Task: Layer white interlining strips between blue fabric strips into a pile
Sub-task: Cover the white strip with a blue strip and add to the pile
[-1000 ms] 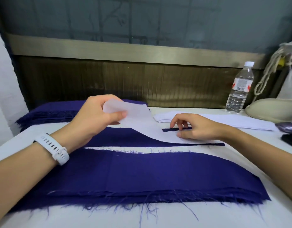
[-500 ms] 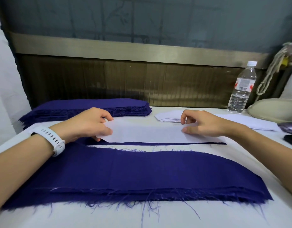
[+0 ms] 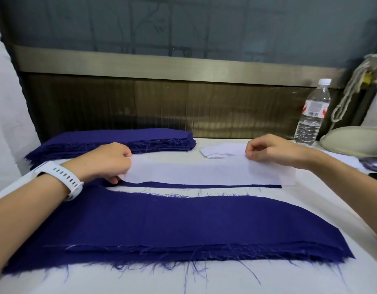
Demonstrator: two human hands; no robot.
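A white interlining strip lies flat across a blue fabric strip, of which only the near edge shows. My left hand pinches the strip's left end, its fingers curled over the edge. My right hand hovers over the strip's right end with fingers curled; whether it touches the strip I cannot tell. A thick pile of frayed blue strips lies nearest me. Another stack of blue strips sits at the back left. A stack of white interlining lies behind the right hand.
A clear water bottle stands at the back right, next to a beige rounded object and a knotted cord. A dark wooden panel closes the back of the white table. Loose blue threads trail over the table's front.
My left hand has lowered the interlining strip's raised left end onto the blue strip, so it now lies flat. My right hand lifted slightly at the right end.
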